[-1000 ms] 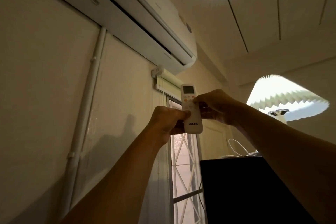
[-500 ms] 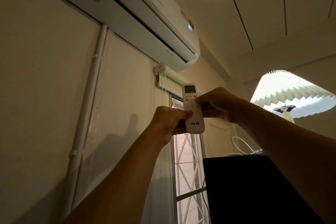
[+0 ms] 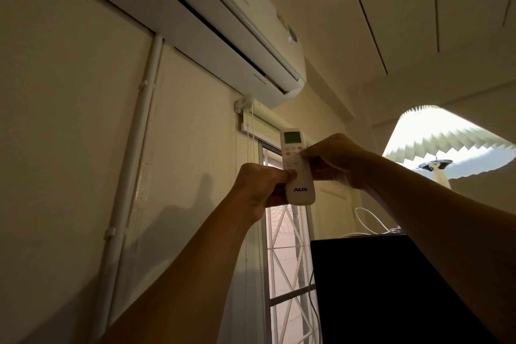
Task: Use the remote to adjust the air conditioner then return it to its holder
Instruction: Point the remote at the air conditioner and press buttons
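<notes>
A white remote (image 3: 299, 190) with a small lit screen and the letters AUX is held upright at arm's length. My left hand (image 3: 258, 188) grips its lower half from the left, thumb across the front. My right hand (image 3: 333, 159) holds its right side, a fingertip resting on the buttons below the screen. The white wall-mounted air conditioner (image 3: 212, 22) hangs above and to the left, its flap slightly apart along the underside. No remote holder is in view.
A white pipe (image 3: 134, 153) runs down the wall on the left. Below the remote are a barred window (image 3: 287, 260) and a roller blind with a bead cord. A dark cabinet (image 3: 391, 288) with white cables on top stands at the lower right, beside a pleated lampshade (image 3: 444, 142).
The view has drifted a little, so the air conditioner and lamp sit slightly differently. Both hands keep the same hold on the remote, which has barely moved.
</notes>
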Demonstrator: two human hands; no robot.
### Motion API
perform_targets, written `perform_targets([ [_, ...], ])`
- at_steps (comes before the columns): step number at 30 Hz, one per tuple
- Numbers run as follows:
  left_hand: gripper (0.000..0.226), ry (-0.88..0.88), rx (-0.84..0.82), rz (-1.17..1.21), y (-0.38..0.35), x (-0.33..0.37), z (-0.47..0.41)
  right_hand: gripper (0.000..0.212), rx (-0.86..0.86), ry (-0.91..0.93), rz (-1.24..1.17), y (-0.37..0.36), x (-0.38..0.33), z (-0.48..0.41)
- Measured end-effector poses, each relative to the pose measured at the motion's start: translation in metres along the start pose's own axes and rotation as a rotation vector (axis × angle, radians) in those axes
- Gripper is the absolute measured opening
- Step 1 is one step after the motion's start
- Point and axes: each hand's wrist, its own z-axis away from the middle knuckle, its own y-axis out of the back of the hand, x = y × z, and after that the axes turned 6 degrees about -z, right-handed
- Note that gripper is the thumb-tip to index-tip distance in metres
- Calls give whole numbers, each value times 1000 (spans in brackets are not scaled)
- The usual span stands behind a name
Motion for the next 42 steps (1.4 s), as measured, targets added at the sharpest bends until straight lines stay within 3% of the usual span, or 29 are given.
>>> perform_targets([
  [10,25,-3,1,-15,-2,2,2,15,30,-3,10,-1,-3,-1],
  [32,40,10,23,-30,1,4,9,15,-10,-11,11,-2,-5,3],
  [37,34,5,32,-57,2,1,8,7,-12,2,16,-4,-1,4],
  [42,19,-53,105,-229,4,-6,8,22,-18,56,87,-10,3,3],
])
